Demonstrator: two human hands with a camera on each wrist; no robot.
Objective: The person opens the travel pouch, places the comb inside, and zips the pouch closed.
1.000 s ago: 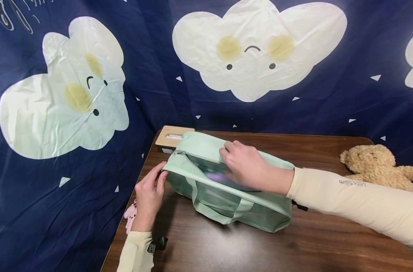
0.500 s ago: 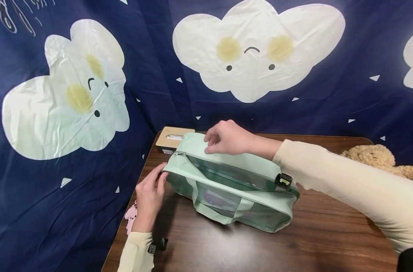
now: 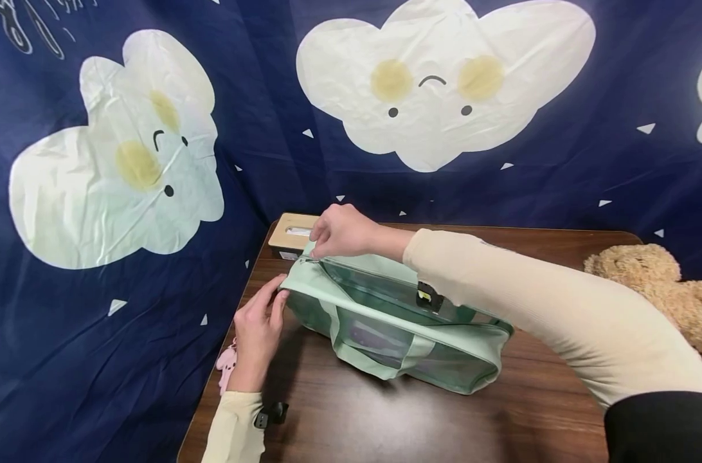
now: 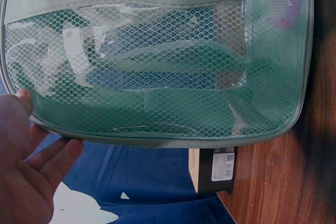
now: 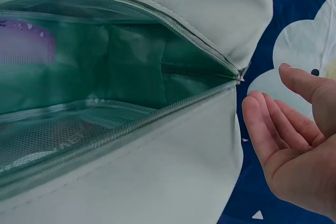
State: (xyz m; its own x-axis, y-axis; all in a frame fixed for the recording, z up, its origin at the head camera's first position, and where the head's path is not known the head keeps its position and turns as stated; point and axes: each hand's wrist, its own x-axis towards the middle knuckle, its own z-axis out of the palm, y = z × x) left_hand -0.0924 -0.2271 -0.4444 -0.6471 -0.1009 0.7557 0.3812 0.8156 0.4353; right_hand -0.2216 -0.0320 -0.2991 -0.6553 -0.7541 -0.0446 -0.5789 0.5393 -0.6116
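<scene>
A mint-green mesh bag (image 3: pixel 374 313) stands on the table with its top zipper undone. My left hand (image 3: pixel 260 331) grips the bag's left end; in the left wrist view its thumb (image 4: pixel 23 100) lies on the mesh side and the other fingers go behind the edge. My right hand (image 3: pixel 346 231) hovers at the same end, beside the zipper pull (image 5: pixel 240 78). In the right wrist view, a gap separates its thumb from the fingers, and nothing is between them. Inside the bag lies a purple thing (image 5: pixel 26 43) with fine parallel lines, like a comb.
A wood-topped tissue box (image 3: pixel 293 235) stands behind the bag's left end. At the right of the table (image 3: pixel 397 424) sits a tan teddy bear (image 3: pixel 646 276). A pink charm (image 3: pixel 226 366) lies beside my left wrist. A blue cloth with clouds hangs behind.
My right hand has come out of the bag and moved left across its top to the zipper pull. The left hand keeps its grip on the bag's end.
</scene>
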